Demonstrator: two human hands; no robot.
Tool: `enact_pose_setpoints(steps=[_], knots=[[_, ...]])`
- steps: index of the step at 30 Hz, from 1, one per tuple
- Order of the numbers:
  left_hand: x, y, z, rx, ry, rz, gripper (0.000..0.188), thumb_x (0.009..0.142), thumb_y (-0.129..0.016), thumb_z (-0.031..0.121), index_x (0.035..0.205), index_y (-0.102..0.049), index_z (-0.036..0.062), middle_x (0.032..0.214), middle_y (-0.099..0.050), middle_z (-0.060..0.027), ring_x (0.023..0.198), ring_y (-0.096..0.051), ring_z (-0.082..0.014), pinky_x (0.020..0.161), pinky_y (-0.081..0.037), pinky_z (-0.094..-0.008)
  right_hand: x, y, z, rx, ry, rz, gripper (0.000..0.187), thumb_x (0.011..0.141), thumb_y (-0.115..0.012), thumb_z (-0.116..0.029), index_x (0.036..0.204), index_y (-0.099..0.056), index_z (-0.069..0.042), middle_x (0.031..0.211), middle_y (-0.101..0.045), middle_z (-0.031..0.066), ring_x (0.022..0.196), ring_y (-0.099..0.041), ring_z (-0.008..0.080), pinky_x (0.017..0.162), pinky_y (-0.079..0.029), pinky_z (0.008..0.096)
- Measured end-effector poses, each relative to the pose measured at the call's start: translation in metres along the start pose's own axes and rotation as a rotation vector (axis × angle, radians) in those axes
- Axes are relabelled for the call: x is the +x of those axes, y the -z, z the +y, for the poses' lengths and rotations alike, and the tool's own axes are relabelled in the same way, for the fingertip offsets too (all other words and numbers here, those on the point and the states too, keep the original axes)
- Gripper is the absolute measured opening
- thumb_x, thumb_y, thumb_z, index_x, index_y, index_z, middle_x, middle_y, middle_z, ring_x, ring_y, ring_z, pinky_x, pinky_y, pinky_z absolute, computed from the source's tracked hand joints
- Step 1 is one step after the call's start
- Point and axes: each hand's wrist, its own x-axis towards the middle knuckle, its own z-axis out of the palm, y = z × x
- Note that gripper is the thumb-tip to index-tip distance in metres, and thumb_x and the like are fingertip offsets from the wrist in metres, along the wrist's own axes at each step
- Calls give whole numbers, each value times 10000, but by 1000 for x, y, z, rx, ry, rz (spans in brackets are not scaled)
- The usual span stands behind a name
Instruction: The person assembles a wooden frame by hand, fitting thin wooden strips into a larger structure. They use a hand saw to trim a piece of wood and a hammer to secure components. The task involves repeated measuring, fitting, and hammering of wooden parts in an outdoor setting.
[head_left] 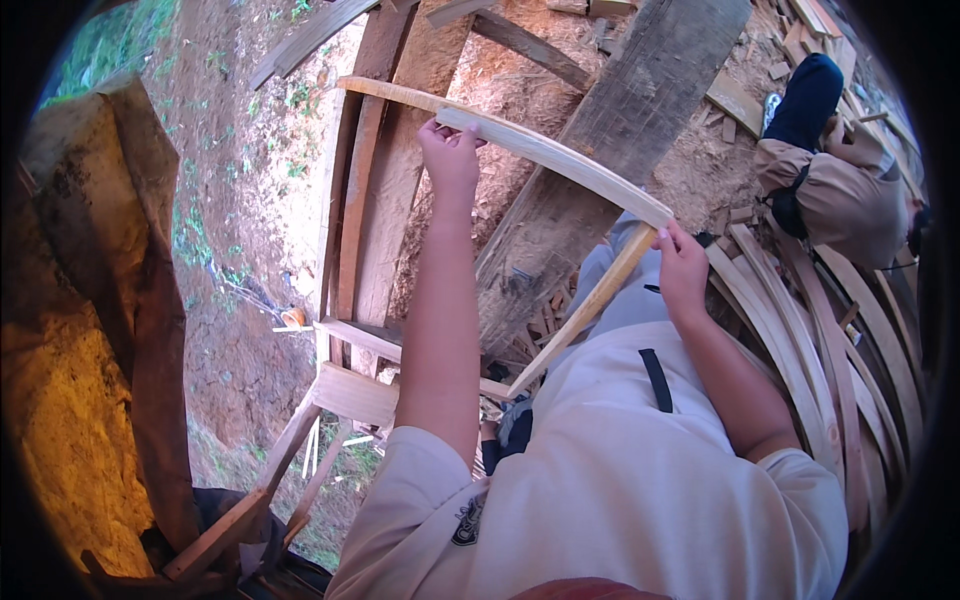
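Note:
A short pale wooden strip (560,160) spans between my two hands in front of my body. My left hand (452,152) pinches its left end, thumb on top. At its right end, my right hand (682,268) is closed on the strip, with the fingers partly hidden. A yellower wooden strip (385,92) sticks out to the left beyond my left hand, and how far it runs along the pale one is hidden. From beside my right hand another narrow wooden strip (590,310) slants down to the left, meeting the pale strip near its corner.
A wide weathered plank (640,110) lies diagonally beyond my hands. Upright boards (365,200) form a frame on the left, near a brown tarp (90,300). Long boards (820,350) are piled at right. Another person (840,190) crouches at upper right among wood scraps.

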Motion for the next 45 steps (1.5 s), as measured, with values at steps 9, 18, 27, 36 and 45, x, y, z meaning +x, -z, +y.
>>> enact_pose_setpoints(steps=[9,18,27,36,45], knots=[[3,2,-2,-57,123,-55,453,947,-695,17,1283,-406,-77,1150,-638,-216,951,-721,-250,733,-654,-314,-1,0,-5,-75,30,-30,269,1015,-613,-199,917,-695,38,705,-659,149,609,-594,179,645,-486,360],[3,12,10,101,241,-93,305,949,-752,142,1164,-570,25,1021,-750,-79,897,-736,-164,664,-529,-277,-3,2,-9,-126,133,-46,212,989,-635,-128,907,-676,63,744,-650,235,597,-637,295,635,-493,398],[2,14,13,159,249,-114,239,968,-736,199,1095,-641,20,986,-763,-79,871,-740,-162,667,-528,-280,-1,0,-3,-148,198,-33,246,986,-635,-124,830,-634,67,728,-608,267,650,-614,412,629,-467,461],[0,14,13,201,267,-124,211,984,-718,226,1052,-680,30,966,-766,-69,871,-745,-160,660,-528,-289,-3,-2,-12,-248,267,-41,245,983,-624,-115,809,-612,57,772,-620,283,729,-624,474,659,-471,512],[-3,13,7,111,252,-123,181,996,-705,210,1073,-683,48,966,-766,-50,886,-736,-149,689,-520,-281,-3,-3,-15,-309,255,-57,243,982,-628,-121,814,-634,54,777,-630,291,742,-641,470,651,-482,516]])
